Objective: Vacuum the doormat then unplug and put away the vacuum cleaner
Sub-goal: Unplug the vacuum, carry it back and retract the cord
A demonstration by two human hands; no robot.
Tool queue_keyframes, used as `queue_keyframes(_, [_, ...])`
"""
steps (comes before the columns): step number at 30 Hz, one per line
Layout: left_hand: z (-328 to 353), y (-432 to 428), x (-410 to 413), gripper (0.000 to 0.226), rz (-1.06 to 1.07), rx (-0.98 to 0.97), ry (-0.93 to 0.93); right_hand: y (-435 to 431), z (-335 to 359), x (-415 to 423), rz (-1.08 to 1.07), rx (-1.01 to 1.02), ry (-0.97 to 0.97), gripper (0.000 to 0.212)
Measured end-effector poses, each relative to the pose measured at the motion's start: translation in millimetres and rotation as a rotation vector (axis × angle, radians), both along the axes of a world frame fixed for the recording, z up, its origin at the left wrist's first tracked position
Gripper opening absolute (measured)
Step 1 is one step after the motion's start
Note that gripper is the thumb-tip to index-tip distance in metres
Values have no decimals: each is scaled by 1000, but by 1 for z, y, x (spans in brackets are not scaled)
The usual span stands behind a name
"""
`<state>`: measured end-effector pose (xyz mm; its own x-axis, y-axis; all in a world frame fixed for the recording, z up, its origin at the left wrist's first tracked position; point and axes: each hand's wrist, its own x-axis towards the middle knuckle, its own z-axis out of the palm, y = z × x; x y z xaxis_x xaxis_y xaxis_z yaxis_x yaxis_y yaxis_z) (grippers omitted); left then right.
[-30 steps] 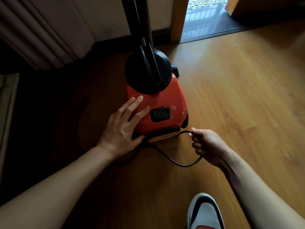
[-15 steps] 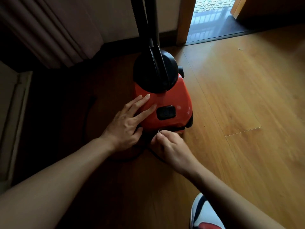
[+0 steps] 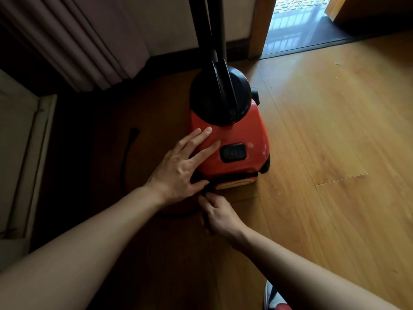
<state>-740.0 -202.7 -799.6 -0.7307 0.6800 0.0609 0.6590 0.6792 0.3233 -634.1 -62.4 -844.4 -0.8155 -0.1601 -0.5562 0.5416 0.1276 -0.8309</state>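
Closest thing in shot is the toe of a white, black and red sneaker point(image 3: 274, 302) at the near edge of the light wooden plank floor point(image 3: 324, 135). Just past it, the right hand point(image 3: 220, 217) is curled up tight against the back end of the vacuum, and it looks like it's pinching the black power cord point(image 3: 125, 166) right where it enters the body, though the contact itself is in shadow. The left hand point(image 3: 182, 167) is flat, fingers straight and spread on the shell, thumb tucked at the rear lower edge, so it's bracing, not gripping. The glossy red canister vacuum cleaner point(image 3: 241, 133) sits on the floor toward the far wall, its black rocker switch point(image 3: 233, 152) facing up. I'd say this is the putting-away part, feeding cord into the body. There's a loop of slack lying on the floor to the left, so the next move needs a fresh grab further along it while the body's held steady. Beyond that, the black hose and tube point(image 3: 214, 30) go up, with a pleated curtain point(image 3: 85, 41) on the left and an open doorway point(image 3: 297, 25) on the right.
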Motion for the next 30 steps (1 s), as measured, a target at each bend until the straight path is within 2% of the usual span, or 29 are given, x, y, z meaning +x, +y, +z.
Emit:
queue_keyframes(5, [1,-1,0,87,12,-9,-23,23,-27,-5,-9,61,-124,49])
queue_keyframes(10, [3,-2,-1,90,13,-48,-22,67,-41,-11,-27,270,-131,53])
queue_keyframes(13, [5,-3,-2,90,12,-68,-16,98,-41,-11,-85,319,-148,55])
queue_keyframes(16, [5,-3,-2,91,25,-67,-30,124,-35,-7,-141,282,-97,47])
queue_keyframes(21, [6,-2,-2,96,22,-73,-22,148,-36,-10,-184,290,-22,48])
queue_keyframes(26, [9,-2,-1,95,16,-85,-17,155,-30,-19,-235,267,-42,50])
queue_keyframes(30, [9,-2,-1,90,10,-69,-10,159,-17,-17,-382,67,-128,34])
